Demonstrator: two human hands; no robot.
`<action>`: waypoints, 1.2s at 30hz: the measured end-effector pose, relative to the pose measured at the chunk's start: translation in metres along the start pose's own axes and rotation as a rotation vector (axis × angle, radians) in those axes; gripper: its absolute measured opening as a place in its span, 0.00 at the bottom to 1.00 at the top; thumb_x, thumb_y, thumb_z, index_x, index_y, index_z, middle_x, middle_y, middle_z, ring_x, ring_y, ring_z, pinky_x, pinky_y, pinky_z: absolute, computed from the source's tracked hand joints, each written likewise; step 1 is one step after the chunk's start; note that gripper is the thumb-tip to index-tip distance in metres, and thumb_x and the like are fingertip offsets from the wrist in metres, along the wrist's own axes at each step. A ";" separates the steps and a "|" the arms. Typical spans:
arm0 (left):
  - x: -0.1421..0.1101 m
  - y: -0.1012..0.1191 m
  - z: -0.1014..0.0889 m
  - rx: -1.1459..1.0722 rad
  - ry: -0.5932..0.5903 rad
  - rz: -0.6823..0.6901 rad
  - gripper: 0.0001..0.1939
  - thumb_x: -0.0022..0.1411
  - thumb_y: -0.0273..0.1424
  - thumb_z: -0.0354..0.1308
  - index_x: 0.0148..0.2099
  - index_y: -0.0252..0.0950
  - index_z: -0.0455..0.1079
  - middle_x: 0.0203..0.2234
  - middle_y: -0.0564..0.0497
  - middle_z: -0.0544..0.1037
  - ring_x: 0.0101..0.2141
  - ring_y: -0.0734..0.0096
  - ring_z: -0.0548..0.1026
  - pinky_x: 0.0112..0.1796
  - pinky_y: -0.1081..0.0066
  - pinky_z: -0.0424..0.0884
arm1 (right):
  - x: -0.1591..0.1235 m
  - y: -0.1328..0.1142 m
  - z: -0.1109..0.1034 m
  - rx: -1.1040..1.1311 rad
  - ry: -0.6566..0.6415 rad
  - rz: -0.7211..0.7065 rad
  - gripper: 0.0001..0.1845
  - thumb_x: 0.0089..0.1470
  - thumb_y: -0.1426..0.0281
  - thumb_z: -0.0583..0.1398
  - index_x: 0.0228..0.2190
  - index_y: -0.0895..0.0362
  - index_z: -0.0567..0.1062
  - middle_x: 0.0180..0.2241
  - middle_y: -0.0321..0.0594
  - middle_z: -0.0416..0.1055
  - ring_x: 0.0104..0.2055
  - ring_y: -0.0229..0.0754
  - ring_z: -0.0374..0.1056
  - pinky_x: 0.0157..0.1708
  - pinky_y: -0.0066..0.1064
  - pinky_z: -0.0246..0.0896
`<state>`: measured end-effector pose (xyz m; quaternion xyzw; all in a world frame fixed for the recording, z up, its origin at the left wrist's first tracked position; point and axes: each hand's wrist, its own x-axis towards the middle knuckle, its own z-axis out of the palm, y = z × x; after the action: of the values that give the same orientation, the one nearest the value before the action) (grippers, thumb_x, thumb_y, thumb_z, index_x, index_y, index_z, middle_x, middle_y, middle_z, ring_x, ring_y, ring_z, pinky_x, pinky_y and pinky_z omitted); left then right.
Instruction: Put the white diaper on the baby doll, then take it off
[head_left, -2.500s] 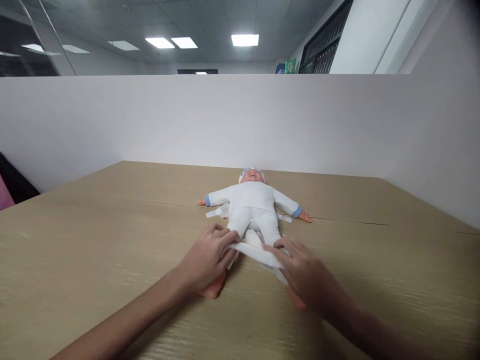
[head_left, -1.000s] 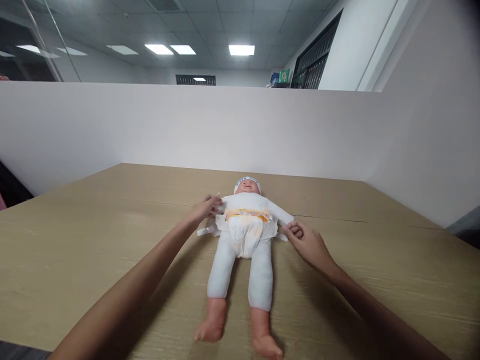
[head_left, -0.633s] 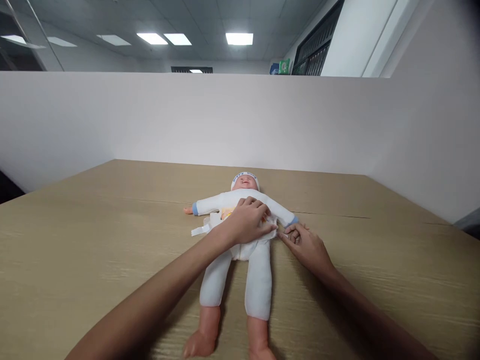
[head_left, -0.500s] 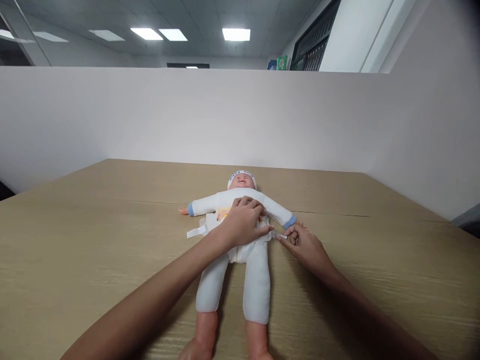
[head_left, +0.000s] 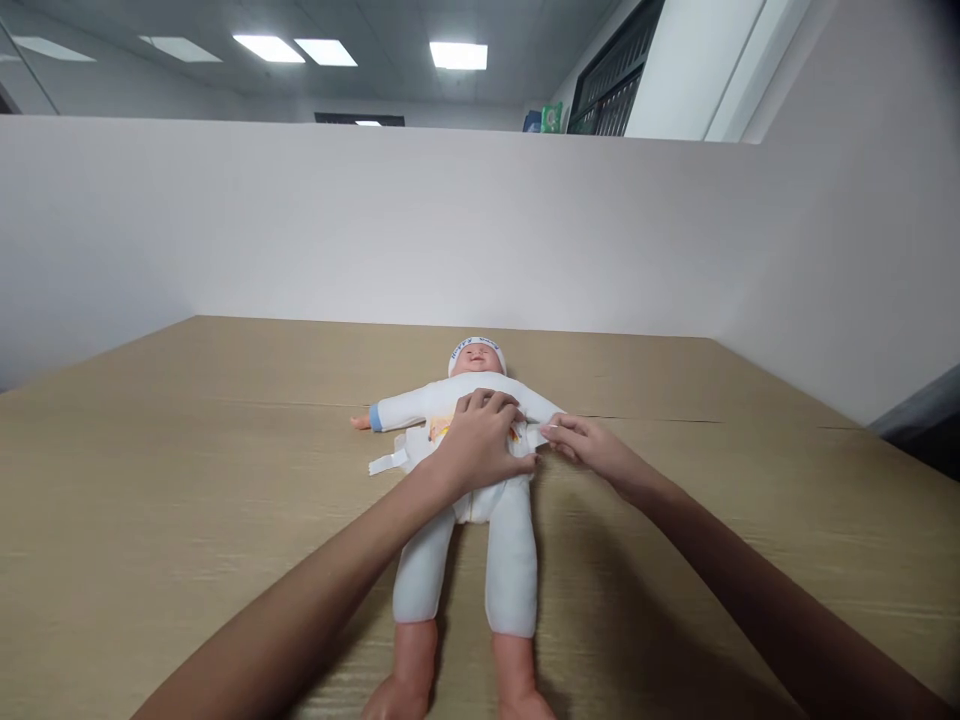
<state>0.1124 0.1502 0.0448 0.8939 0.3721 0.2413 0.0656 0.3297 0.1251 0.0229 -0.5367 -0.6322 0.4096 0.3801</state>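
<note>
A baby doll (head_left: 424, 580) in white clothes lies on its back, feet toward me, a white cap on its head. Around its hips is a white diaper (head_left: 474, 508) with a coloured print at the waist. My left hand (head_left: 484, 440) rests with fingers spread on the diaper's front, pressing over the belly. Between the pinched fingers of my right hand (head_left: 589, 445) is the white diaper tab (head_left: 535, 436) on the right side, lifted beside the doll's waist. The other diaper tab (head_left: 387, 462) sticks out unfastened on the left.
The doll lies on a wood-grain table (head_left: 225, 480). Behind the table stands a white partition wall (head_left: 360, 220). Green and blue packages (head_left: 551, 118) show above the wall. A dark object (head_left: 922, 420) is at the far right edge.
My right hand has moved up and inward, drawing the right diaper tab from low beside the hip toward the waist. My left hand stays on the diaper's front. The view has shifted slightly.
</note>
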 end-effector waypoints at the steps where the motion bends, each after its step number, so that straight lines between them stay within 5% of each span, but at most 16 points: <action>1: 0.000 0.000 0.000 0.004 -0.002 0.000 0.26 0.60 0.46 0.73 0.54 0.39 0.74 0.57 0.41 0.77 0.60 0.40 0.67 0.62 0.46 0.61 | 0.008 -0.006 0.007 0.009 -0.022 -0.020 0.28 0.54 0.43 0.63 0.24 0.55 0.67 0.21 0.30 0.58 0.26 0.35 0.52 0.29 0.28 0.49; 7: -0.002 0.002 -0.001 -0.060 -0.013 -0.048 0.34 0.56 0.39 0.73 0.61 0.38 0.67 0.59 0.39 0.76 0.60 0.38 0.67 0.61 0.46 0.61 | 0.034 -0.006 0.050 0.021 0.065 -0.123 0.20 0.56 0.51 0.62 0.28 0.54 0.66 0.27 0.33 0.66 0.31 0.38 0.61 0.33 0.30 0.57; 11: -0.002 -0.004 -0.008 -0.186 -0.040 -0.041 0.46 0.54 0.39 0.76 0.70 0.42 0.60 0.62 0.40 0.74 0.63 0.36 0.65 0.63 0.44 0.59 | 0.010 0.004 0.062 0.022 0.201 -0.201 0.17 0.60 0.53 0.62 0.37 0.54 0.70 0.36 0.38 0.72 0.37 0.42 0.67 0.40 0.33 0.66; 15: -0.001 -0.016 -0.031 -0.434 -0.199 0.053 0.56 0.52 0.40 0.79 0.75 0.45 0.54 0.67 0.40 0.70 0.68 0.38 0.63 0.67 0.45 0.58 | -0.026 0.007 0.068 -0.129 0.328 -0.470 0.16 0.71 0.58 0.56 0.51 0.52 0.76 0.57 0.48 0.74 0.61 0.51 0.68 0.64 0.45 0.64; 18: -0.008 -0.026 -0.047 -0.644 -0.216 0.053 0.45 0.64 0.44 0.72 0.75 0.45 0.57 0.71 0.43 0.65 0.70 0.48 0.63 0.67 0.56 0.63 | -0.039 0.009 0.067 -0.238 0.210 -0.642 0.22 0.75 0.63 0.53 0.65 0.50 0.70 0.69 0.44 0.66 0.74 0.50 0.58 0.75 0.49 0.51; 21: -0.030 -0.041 -0.049 -0.670 -0.078 -0.080 0.28 0.75 0.48 0.61 0.70 0.45 0.66 0.70 0.46 0.68 0.69 0.53 0.66 0.64 0.62 0.67 | -0.039 0.013 0.063 -0.298 0.115 -0.692 0.27 0.75 0.63 0.53 0.71 0.49 0.63 0.74 0.42 0.60 0.77 0.49 0.53 0.78 0.50 0.48; 26: -0.089 -0.091 -0.037 -0.404 0.146 -0.255 0.21 0.78 0.45 0.54 0.65 0.42 0.68 0.65 0.44 0.72 0.64 0.52 0.69 0.65 0.56 0.63 | -0.034 0.021 0.056 -0.256 0.078 -0.706 0.27 0.75 0.63 0.53 0.71 0.48 0.63 0.73 0.42 0.61 0.77 0.49 0.55 0.77 0.50 0.49; 31: -0.123 -0.124 -0.039 -0.179 0.123 -0.316 0.16 0.73 0.44 0.56 0.54 0.39 0.72 0.53 0.40 0.78 0.56 0.46 0.72 0.61 0.51 0.64 | -0.040 0.003 0.062 -0.298 0.219 -0.771 0.23 0.74 0.67 0.55 0.67 0.49 0.68 0.69 0.43 0.68 0.73 0.50 0.61 0.73 0.49 0.54; 36: -0.123 -0.119 -0.037 -0.085 0.051 -0.452 0.16 0.64 0.46 0.64 0.39 0.39 0.68 0.41 0.41 0.77 0.51 0.40 0.71 0.60 0.46 0.60 | -0.026 -0.045 0.081 -0.496 0.296 -0.802 0.08 0.71 0.67 0.58 0.42 0.53 0.77 0.40 0.43 0.80 0.45 0.49 0.73 0.50 0.41 0.64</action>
<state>-0.0555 0.1467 -0.0051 0.7779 0.5539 0.2583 0.1464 0.2422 0.0863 0.0330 -0.3778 -0.8066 -0.0125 0.4545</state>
